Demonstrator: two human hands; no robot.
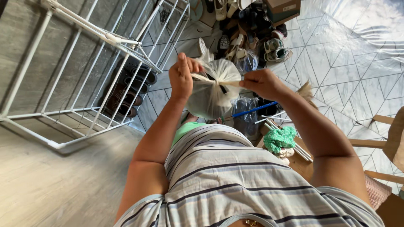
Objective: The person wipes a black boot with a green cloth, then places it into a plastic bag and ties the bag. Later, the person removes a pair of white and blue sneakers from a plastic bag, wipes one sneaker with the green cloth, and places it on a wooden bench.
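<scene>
Two hands: both closed, each pinching one ear of a thin plastic bag (214, 90) and pulling the ears away from each other, held in the air in front of the chest.
Left hand (184, 75): at 9 o'clock of the bag; the fingers are shut tight on the left ear, the thumb pressed on top.
Right hand (263, 83): at 3 o'clock of the bag; it is a closed fist around the right ear, which stretches as a flat strip to the bag neck.
Bag: whitish, half see-through, full and round; it hangs below the two hands, above the floor. What is inside I cannot tell.
Risk of tear: the film looks very thin, so a hard pull could rip an ear near the neck.
Risk of drop: if one ear slips from the fingers, I think the bag swings down and may fall on the tiled floor (345, 63).
Around: a white metal rack (84, 63) at 9 o'clock, a pile of shoes (252, 33) at 12 o'clock, a green cloth (280, 138) at 4 o'clock.
</scene>
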